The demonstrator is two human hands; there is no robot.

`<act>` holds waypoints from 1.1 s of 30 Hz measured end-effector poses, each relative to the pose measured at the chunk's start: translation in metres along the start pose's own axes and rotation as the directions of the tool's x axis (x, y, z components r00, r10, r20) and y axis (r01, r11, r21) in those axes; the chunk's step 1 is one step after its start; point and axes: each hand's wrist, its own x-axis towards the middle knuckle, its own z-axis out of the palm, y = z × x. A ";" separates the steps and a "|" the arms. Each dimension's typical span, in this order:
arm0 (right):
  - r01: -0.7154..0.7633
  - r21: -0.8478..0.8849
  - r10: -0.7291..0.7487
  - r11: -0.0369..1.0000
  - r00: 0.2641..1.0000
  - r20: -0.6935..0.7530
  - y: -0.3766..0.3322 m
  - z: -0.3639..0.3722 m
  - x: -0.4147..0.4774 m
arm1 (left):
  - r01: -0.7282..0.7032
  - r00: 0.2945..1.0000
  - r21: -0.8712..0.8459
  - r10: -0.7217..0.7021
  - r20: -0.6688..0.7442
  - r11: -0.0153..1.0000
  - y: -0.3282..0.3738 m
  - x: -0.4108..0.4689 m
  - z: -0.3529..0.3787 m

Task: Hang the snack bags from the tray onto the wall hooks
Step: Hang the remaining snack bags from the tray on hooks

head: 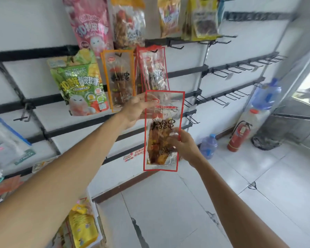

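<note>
Reaching up from the lower corners of the view, both bare forearms are raised toward the wall, and a red-edged skewer snack bag [162,129] is held upright in the air between them. Its upper left edge is gripped by the left hand [135,108], and its lower right edge is clasped by the curled fingers of the right hand [183,147]. Directly above this bag, matching red-edged bags [153,68] are hung on a wall hook, while far below and left of it yellow bags [82,228] are seen.
</note>
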 end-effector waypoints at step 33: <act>0.289 -0.117 -0.311 0.950 0.856 -0.414 -0.096 -0.166 0.270 | -0.531 0.641 0.773 0.762 0.098 0.347 0.032 0.244 0.057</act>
